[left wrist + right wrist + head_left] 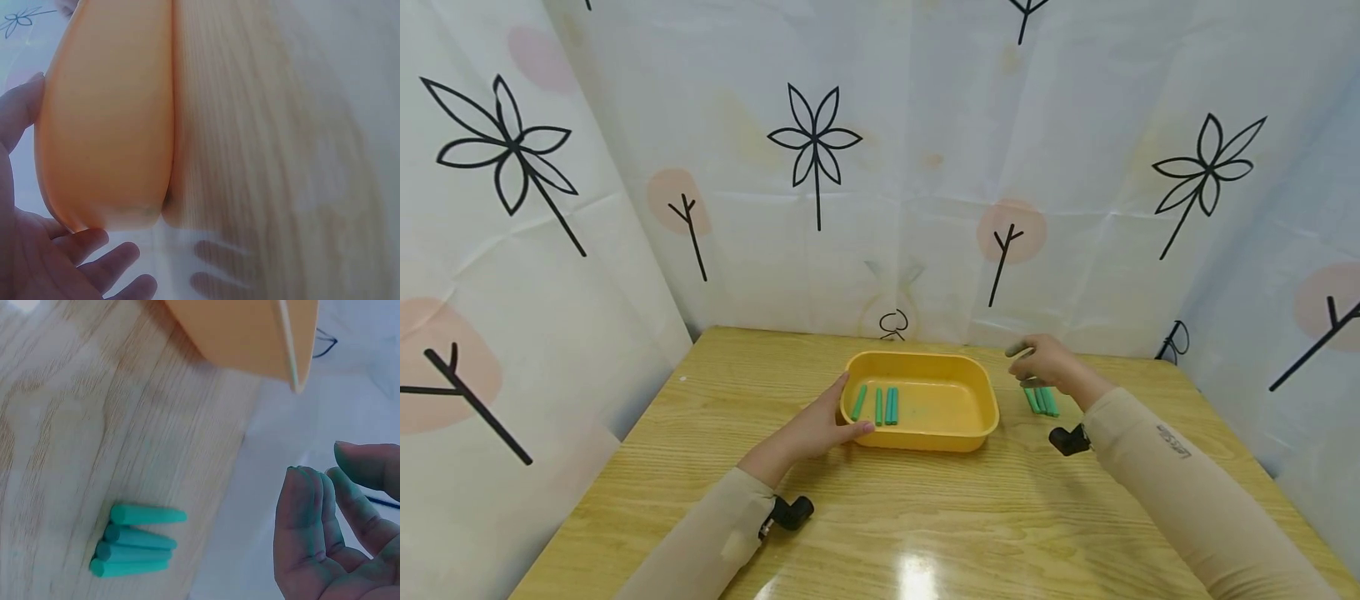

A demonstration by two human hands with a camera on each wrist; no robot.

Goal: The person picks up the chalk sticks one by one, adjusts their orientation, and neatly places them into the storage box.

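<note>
A yellow plastic tub [925,442] stands on the wooden table. Inside it, toward the left end, lie several green and blue-green chalk sticks [879,407] side by side. My left hand [820,423] grips the tub's left end, thumb over the near rim and fingers at the far side. The left wrist view shows the thumb and fingertips against the tub wall [106,125]. To the right of the tub, my right hand [1051,363] hovers above a row of green chalk sticks [1042,403]. Its fingers are bent with nothing between them, and green dust marks the fingertips [303,487].
The wooden table [880,517] runs back to a patterned white cloth [910,208] that also hangs along both sides. Small black cameras are strapped at each wrist. A thin black object [1171,340] is at the back right corner.
</note>
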